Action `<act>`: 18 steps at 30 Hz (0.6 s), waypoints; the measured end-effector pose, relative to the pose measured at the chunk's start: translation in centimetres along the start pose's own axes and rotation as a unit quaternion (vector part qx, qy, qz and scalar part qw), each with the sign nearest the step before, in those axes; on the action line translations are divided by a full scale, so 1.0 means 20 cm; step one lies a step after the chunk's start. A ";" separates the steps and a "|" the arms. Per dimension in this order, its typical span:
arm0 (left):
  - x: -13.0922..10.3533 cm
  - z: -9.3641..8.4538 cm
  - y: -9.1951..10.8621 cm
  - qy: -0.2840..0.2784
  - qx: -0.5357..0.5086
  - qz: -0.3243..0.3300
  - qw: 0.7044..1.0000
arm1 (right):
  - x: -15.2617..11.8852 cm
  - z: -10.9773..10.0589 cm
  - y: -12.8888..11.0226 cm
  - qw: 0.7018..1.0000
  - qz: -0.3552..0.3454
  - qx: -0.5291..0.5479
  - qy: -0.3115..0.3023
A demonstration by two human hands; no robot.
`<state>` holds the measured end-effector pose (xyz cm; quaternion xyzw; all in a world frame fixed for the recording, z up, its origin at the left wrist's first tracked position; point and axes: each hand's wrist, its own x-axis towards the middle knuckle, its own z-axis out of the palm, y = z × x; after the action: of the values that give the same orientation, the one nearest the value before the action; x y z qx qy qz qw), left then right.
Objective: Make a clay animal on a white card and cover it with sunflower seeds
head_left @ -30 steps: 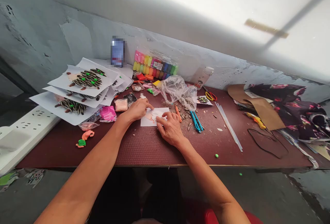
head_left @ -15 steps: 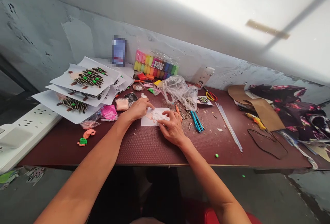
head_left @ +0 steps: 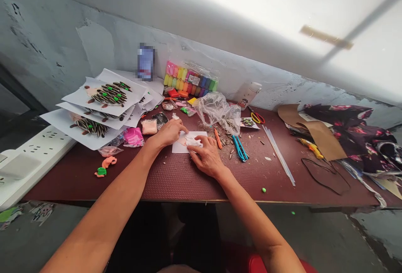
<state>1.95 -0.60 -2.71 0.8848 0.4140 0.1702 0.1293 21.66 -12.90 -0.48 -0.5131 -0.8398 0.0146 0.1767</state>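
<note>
A single head-worn camera looks forward and down from near the front edge of the tabletop, with the left hand and right hand mid-frame and the wall across the top.

Bare tabletop gave passage nearer you than your right hand; a blue cutter obstructed its right, a plastic bag its far side.

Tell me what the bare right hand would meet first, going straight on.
Probably the bare left hand, across the white rectangular paper sheet; depth is hard to judge, so it might pass over.
</note>
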 end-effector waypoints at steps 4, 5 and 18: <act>0.00 0.00 0.00 -0.001 -0.001 -0.009 1.000 | 0.00 0.00 0.00 1.000 -0.010 -0.009 0.002; 0.00 0.00 0.01 -0.002 -0.001 -0.013 1.000 | 0.00 0.00 0.00 1.000 -0.011 -0.008 0.007; 0.00 0.00 0.01 -0.005 -0.002 -0.012 1.000 | 0.01 0.01 0.00 0.999 -0.003 -0.036 -0.010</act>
<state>2.07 -0.75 -2.58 0.8805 0.4235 0.1645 0.1352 21.47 -12.63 -0.57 -0.5162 -0.8433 -0.0113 0.1492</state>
